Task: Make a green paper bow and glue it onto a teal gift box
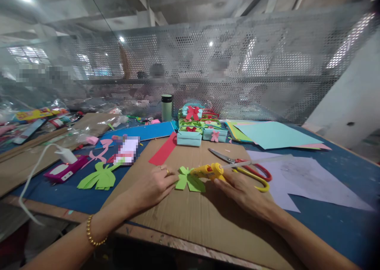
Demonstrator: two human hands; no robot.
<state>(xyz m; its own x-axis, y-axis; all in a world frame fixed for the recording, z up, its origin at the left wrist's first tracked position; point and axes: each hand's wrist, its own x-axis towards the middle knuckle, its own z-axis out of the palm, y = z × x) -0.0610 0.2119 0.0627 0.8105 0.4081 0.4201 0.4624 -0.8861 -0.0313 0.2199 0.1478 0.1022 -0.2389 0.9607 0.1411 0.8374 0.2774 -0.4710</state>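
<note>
My left hand (156, 185) rests on the brown cardboard sheet (190, 218), its fingertips pinching the left edge of a green paper bow (190, 180). My right hand (240, 189) grips a yellow glue gun (209, 171) lying nearly flat, its nozzle pointing left at the middle of the bow. A clear glue stick juts out of the gun's back toward the right. A gold bracelet sits on my left wrist.
Red-and-yellow scissors (246, 168) lie just behind my right hand. Small paper gift boxes with bows (200, 125) stand at the back, next to a green cup (166, 107). Coloured paper sheets (274, 135) lie right, more green cut-outs (99, 179) and a pink device (65, 171) left.
</note>
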